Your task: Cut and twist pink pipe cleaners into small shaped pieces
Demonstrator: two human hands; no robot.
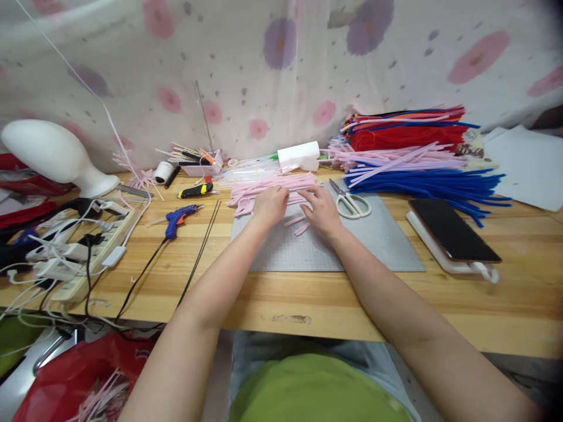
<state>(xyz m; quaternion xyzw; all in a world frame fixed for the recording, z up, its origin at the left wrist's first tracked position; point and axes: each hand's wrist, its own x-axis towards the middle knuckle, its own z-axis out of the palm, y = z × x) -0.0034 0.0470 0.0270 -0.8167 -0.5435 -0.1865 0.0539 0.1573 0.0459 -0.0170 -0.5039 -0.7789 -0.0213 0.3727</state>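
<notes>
My left hand (271,205) is closed, its fingers curled down on pink pipe cleaners at the mat's far edge; the fingertips are partly hidden. Close beside it, my right hand (322,210) has its thumb and fingers apart, fingertips by the pink strands. Short cut pieces of pink pipe cleaner (301,229) lie on the grey cutting mat (290,255) between the hands. Behind them is a bundle of long pink pipe cleaners (281,183). White-handled scissors (350,202) rest just right of my right hand, touching nothing I hold.
Blue pipe cleaners (422,186) and red ones (404,138) are piled at the back right. A phone (455,230) lies on the right. To the left are a glue gun (178,221), a utility knife (196,190), a cable-filled power strip (108,243) and a white foam head (61,155).
</notes>
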